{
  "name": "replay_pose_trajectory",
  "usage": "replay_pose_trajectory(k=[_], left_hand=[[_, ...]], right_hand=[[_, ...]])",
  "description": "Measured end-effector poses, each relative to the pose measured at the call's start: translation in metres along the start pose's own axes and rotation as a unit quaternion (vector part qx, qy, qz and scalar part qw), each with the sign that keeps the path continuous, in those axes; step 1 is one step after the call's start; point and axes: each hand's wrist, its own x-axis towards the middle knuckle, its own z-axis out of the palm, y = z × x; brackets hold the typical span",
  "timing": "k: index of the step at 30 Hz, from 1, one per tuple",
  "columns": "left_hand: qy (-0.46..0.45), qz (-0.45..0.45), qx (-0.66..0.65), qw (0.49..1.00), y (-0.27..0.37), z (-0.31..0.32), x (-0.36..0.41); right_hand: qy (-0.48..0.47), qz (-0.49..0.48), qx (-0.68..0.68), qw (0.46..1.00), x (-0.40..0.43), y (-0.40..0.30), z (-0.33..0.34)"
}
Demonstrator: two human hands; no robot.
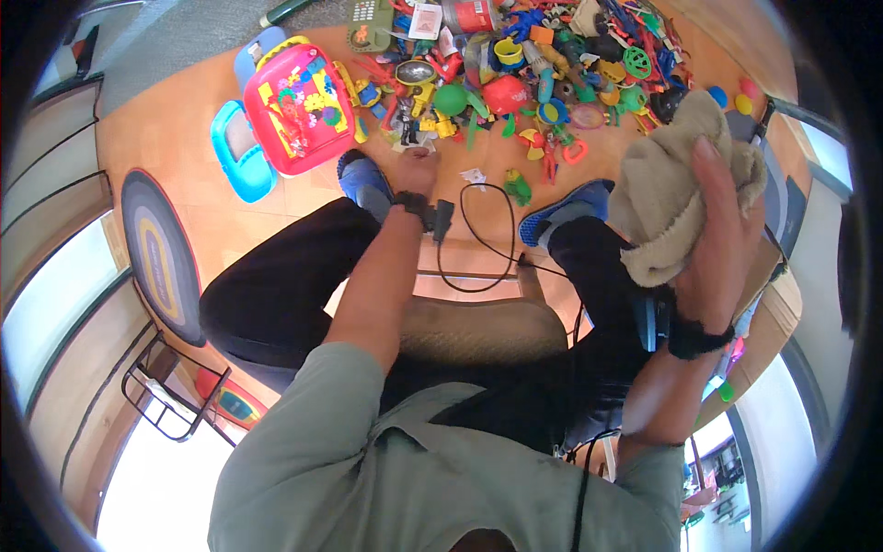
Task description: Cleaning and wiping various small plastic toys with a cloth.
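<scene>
My right hand (pixel 724 200) grips a beige cloth (pixel 655 186), bunched up and raised at the right, with the thumb lying over it. My left hand (pixel 417 171) reaches down to the near edge of a heap of plastic toys (pixel 476 96). Its fingers curl away from me, so whether they hold anything is hidden. Just beyond them are a small black toy figure (pixel 408 130), a yellow toy piece (pixel 436 125) and something pale and thin on the floor. A green toy animal (pixel 517 188) and a white scrap (pixel 473 177) lie between my feet.
A pink tray (pixel 303 157) of small colourful pieces stands left of the heap, beside a blue plastic frame (pixel 241 176). A black cable (pixel 463 286) loops from my left wrist device across to the right. An oval mat (pixel 160 255) is at far left, a cardboard box (pixel 772 317) at right.
</scene>
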Motion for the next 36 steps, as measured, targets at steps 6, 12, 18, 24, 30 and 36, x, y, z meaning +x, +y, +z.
replay_pose_trajectory(k=[6, 12, 18, 24, 30, 36], left_hand=[[0.024, -0.069, -0.160, 0.984, 0.025, 0.064, -0.017], [0.046, -0.073, -0.077, 0.993, 0.034, 0.081, -0.005], [0.024, -0.082, -0.191, 0.978, 0.039, 0.057, -0.037], [0.109, -0.019, -0.335, 0.936, 0.058, -0.058, 0.006], [0.201, 0.056, -0.268, 0.941, 0.117, -0.102, 0.019], [0.026, 0.148, 0.045, 0.988, 0.053, -0.018, 0.007]], right_hand=[[0.063, 0.018, -0.031, 0.997, 0.005, 0.008, -0.012], [0.046, 0.038, -0.064, 0.996, 0.013, 0.016, -0.028], [0.018, 0.035, -0.077, 0.996, 0.009, 0.015, -0.038], [0.000, -0.009, -0.010, 1.000, -0.001, 0.003, -0.008], [-0.064, -0.010, 0.010, 0.998, -0.002, 0.009, -0.006], [-0.035, -0.002, -0.014, 0.999, -0.001, 0.012, -0.004]])
